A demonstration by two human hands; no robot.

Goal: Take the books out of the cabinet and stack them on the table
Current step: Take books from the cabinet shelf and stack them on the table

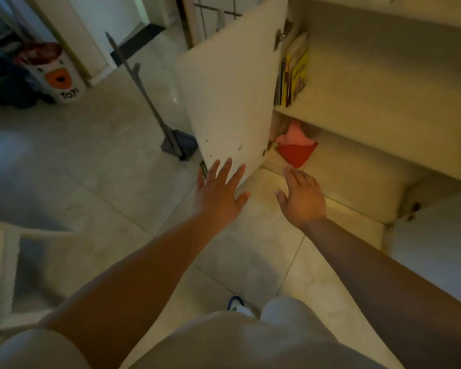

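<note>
While the cabinet door stands swung wide, the left hand lies with straight, spread fingers against the door's lower corner, its grip released and holding nothing. The right hand hovers just beside it, in front of the cabinet's lower shelf, fingers loosely extended, grip likewise released. The books stand upright, leaning a little, at the left end of the upper shelf, hard against the hinge side (yellow covers show among them). On the lower shelf, near its front left corner, lies a pink and red cloth bundle. A long-handled dustpan stands on the tiled floor behind the door.
</note>
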